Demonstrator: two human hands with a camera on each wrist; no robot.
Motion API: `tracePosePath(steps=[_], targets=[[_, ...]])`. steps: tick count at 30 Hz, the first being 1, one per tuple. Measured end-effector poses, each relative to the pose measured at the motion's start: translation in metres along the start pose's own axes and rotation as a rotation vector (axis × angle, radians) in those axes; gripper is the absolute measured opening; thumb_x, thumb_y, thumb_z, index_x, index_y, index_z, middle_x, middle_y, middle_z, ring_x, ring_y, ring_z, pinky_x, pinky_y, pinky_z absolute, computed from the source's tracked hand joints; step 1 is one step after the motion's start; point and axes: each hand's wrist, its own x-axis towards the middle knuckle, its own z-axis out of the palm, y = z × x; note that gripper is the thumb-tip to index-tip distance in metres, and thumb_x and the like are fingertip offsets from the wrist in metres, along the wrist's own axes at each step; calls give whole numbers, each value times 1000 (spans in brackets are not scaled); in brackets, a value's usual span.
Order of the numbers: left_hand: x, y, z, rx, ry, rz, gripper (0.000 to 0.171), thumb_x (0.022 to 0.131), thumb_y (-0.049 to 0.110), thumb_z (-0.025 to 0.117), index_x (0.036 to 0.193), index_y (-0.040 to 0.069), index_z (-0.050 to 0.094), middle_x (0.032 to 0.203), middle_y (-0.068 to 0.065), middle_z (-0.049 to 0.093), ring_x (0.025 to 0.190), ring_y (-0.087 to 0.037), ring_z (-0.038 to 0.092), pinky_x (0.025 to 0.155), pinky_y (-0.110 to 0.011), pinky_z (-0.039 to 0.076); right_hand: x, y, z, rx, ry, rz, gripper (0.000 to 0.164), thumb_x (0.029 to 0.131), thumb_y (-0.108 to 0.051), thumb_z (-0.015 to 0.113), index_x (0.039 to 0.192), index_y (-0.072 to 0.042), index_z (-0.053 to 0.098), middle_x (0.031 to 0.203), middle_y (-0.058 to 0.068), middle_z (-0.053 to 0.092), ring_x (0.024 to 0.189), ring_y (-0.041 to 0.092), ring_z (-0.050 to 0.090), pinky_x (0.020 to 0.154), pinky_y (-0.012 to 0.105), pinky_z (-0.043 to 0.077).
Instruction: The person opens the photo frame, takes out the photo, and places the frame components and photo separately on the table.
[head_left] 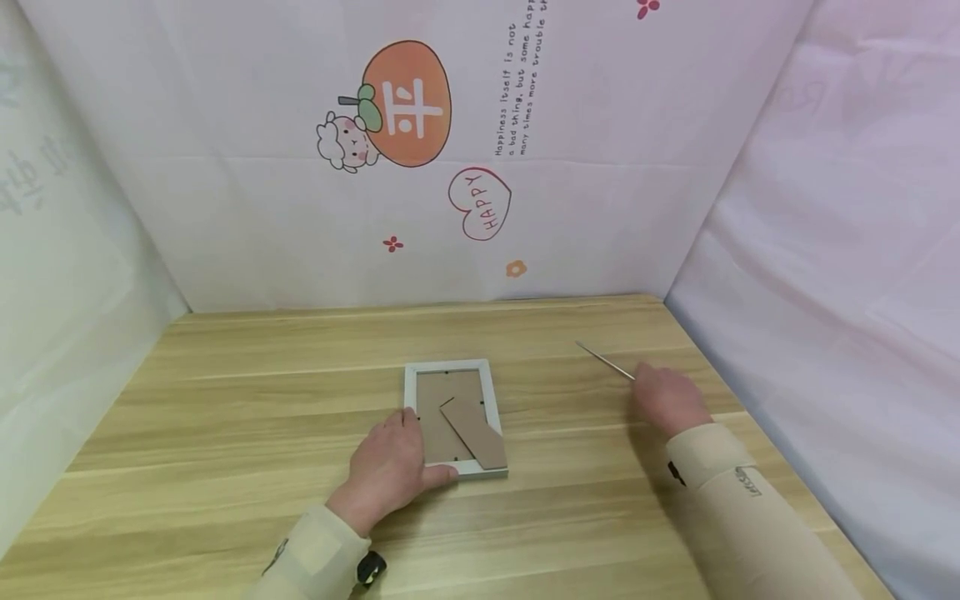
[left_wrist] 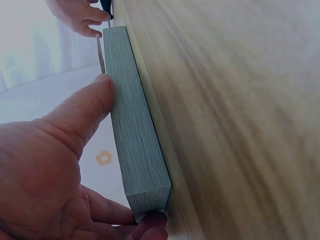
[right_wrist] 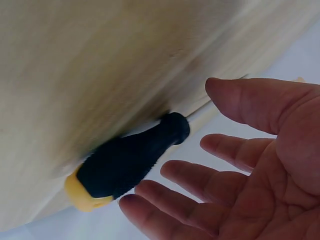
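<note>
A white photo frame (head_left: 410, 390) lies back side up on the table, its brown backing board (head_left: 437, 433) showing and a cardboard stand leg (head_left: 474, 429) slanting to the near right corner. My left hand (head_left: 390, 462) grips the near left corner, thumb along the near edge and fingers at the left side. In the left wrist view, that edge (left_wrist: 132, 115) is pale, fine-grained and thick. To the right, my right hand (head_left: 670, 398) is at a screwdriver (head_left: 604, 360). The right wrist view shows its black and yellow handle (right_wrist: 132, 162) on the table, with my fingers loosely spread beside it.
The wood-grain table (head_left: 285, 383) ends at a white printed cloth (head_left: 285, 233) behind. White cloth walls stand at the left (head_left: 82, 250) and right (head_left: 840, 275), the right one close to my right forearm.
</note>
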Motion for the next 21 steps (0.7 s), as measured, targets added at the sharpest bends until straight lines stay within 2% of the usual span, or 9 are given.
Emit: tracePosePath(steps=[7, 13, 18, 21], targets=[[0, 1, 0, 0, -5, -15, 116, 70, 71, 70, 139, -16, 38, 140, -31, 48, 121, -44, 49, 96, -52, 47, 0, 2, 1, 2, -46, 16, 11, 91, -8, 41, 92, -2, 49, 79, 17, 60, 67, 33, 56, 58, 52, 51], [-1, 0, -1, 1, 10, -5, 115, 68, 71, 71, 137, -16, 40, 135, -30, 51, 117, -44, 52, 92, -52, 49, -1, 4, 0, -20, -43, 28, 5, 86, -5, 47, 87, -4, 52, 81, 18, 61, 69, 35, 57, 57, 52, 50], [-1, 1, -2, 5, 14, -8, 114, 68, 71, 71, 136, -16, 42, 134, -30, 53, 115, -42, 54, 90, -51, 50, -1, 5, 1, -51, -25, 21, 12, 88, -3, 45, 79, -6, 53, 76, 15, 59, 66, 33, 56, 52, 50, 49], [0, 2, -3, -8, 10, -16, 113, 71, 70, 70, 137, -16, 40, 139, -31, 47, 121, -44, 49, 95, -52, 47, 0, 6, 2, -75, -17, 11, 16, 91, -4, 43, 78, -7, 53, 73, 13, 59, 64, 31, 55, 50, 48, 48]])
